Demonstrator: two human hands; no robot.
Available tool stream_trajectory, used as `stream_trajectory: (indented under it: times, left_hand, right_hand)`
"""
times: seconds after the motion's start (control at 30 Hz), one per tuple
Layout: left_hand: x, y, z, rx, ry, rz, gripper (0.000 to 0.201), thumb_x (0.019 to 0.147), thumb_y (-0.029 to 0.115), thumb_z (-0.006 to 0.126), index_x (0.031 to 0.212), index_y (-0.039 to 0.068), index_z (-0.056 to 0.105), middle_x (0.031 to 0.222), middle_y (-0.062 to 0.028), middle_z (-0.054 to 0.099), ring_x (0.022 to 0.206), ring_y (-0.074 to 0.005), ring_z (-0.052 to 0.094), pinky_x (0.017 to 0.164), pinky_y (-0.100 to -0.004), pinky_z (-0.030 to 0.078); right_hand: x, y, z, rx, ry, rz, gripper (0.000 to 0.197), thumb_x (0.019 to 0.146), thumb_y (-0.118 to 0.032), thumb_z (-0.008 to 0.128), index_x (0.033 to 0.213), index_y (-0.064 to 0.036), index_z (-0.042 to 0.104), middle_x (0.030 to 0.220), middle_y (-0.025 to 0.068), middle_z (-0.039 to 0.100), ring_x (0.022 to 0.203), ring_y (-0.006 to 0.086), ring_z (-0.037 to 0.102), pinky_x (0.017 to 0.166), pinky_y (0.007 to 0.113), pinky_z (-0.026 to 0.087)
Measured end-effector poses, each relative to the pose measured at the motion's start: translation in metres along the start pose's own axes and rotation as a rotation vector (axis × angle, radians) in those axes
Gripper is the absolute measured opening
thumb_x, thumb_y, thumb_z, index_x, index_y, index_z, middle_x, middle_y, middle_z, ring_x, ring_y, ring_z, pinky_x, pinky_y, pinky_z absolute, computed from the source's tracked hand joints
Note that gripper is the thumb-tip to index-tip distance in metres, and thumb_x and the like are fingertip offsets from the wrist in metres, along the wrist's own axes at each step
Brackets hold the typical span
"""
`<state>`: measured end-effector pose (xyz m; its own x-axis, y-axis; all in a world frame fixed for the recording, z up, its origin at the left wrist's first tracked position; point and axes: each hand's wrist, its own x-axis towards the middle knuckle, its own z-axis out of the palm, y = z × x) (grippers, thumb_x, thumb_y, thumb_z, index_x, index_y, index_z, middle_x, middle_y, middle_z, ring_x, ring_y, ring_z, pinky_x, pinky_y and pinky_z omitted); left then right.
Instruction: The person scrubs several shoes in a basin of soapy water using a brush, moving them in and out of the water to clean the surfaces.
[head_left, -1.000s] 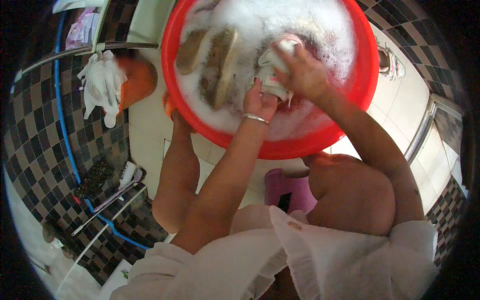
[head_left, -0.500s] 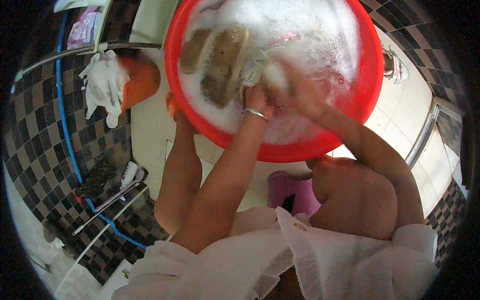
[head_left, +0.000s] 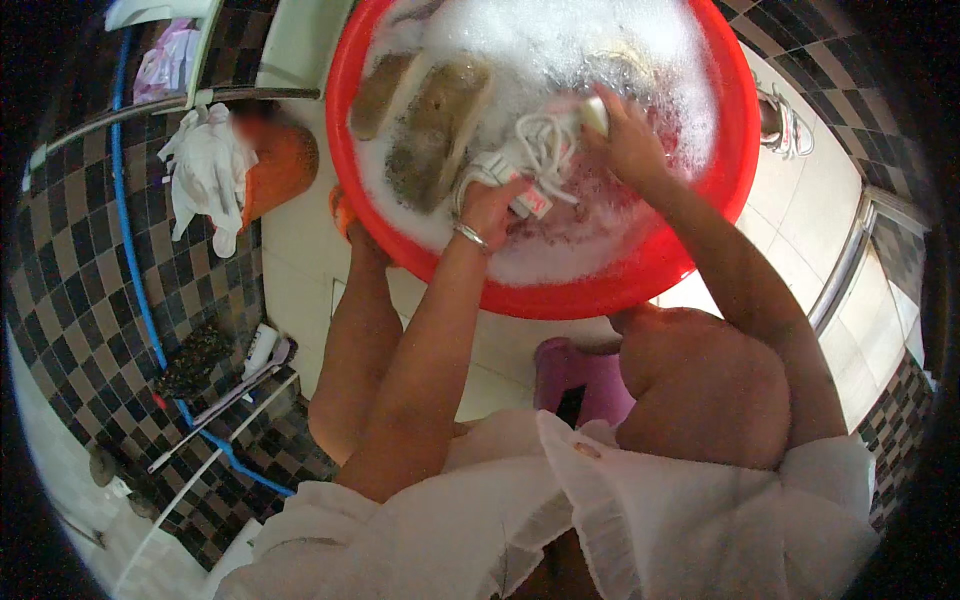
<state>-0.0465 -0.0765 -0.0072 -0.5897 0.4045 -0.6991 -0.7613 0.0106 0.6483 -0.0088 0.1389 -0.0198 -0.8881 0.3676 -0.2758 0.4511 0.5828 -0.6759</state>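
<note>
In the red basin (head_left: 505,298) of sudsy water, my left hand (head_left: 490,208) grips a bundle of white shoelaces (head_left: 547,145), their loops hanging toward the middle. A small white tag with red marks (head_left: 533,203) sticks out beside its fingers. My right hand (head_left: 632,145), a little farther right, has its fingers closed around a pale, rounded block (head_left: 595,115); whether it is soap or a brush cannot be made out. Two shoes lie sole up to the left of the laces, a smaller-looking brown sole (head_left: 380,97) and a longer one (head_left: 440,125), partly covered by foam.
An orange bucket (head_left: 285,165) with white cloth (head_left: 210,165) over its rim stands left of the basin. A blue hose (head_left: 128,230) runs along the tiled wall. Below the basin is a purple stool (head_left: 600,388). White-strapped footwear (head_left: 795,130) lies at the right.
My hands have drawn apart: the left moved left and nearer with the laces, the right moved right and farther away with the pale block. The laces and tag now show more plainly.
</note>
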Motion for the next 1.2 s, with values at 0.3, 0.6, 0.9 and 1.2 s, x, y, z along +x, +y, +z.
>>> stream_trajectory:
  times: [0.3,0.6,0.9,1.2]
  left_hand:
    - [0.003,-0.01,-0.007,-0.332,0.168,-0.181,0.03,0.074,0.008,0.061,0.102,0.001,0.051,0.095,-0.0082,0.058,0.082,-0.0228,0.059,0.069,-0.0371,0.05]
    - [0.008,-0.026,0.018,0.089,-0.022,-0.125,0.031,0.071,0.005,0.066,0.099,0.005,0.053,0.088,-0.0049,0.057,0.076,-0.0174,0.056,0.065,-0.0294,0.048]
    - [-0.012,0.003,0.04,-0.214,-0.031,-0.058,0.057,0.07,0.008,0.067,0.119,0.013,0.039,0.103,-0.0036,0.052,0.095,-0.0177,0.051,0.069,-0.0333,0.048]
    - [-0.004,0.025,0.027,0.564,-0.251,0.29,0.047,0.068,0.009,0.068,0.109,-0.003,0.047,0.106,-0.0089,0.055,0.096,-0.0159,0.051,0.081,-0.0293,0.042]
  right_hand:
    - [0.033,0.127,0.002,0.843,-0.762,-0.171,0.055,0.078,-0.027,0.06,0.121,0.0016,0.04,0.116,0.0114,0.05,0.103,0.0234,0.048,0.087,0.033,0.04]
    - [-0.028,-0.04,0.005,-0.137,-0.145,-0.468,0.054,0.079,-0.033,0.055,0.127,-0.0166,0.036,0.122,0.0173,0.042,0.108,0.0346,0.044,0.09,0.04,0.038]
    - [-0.048,-0.043,0.005,-0.187,-0.028,-0.474,0.056,0.078,-0.031,0.056,0.127,-0.0131,0.034,0.107,0.0252,0.045,0.089,0.04,0.053,0.074,0.045,0.046]
    - [0.024,0.058,0.021,-0.179,-0.019,-0.161,0.053,0.082,-0.024,0.051,0.128,-0.009,0.03,0.115,0.023,0.045,0.103,0.036,0.048,0.087,0.04,0.039]
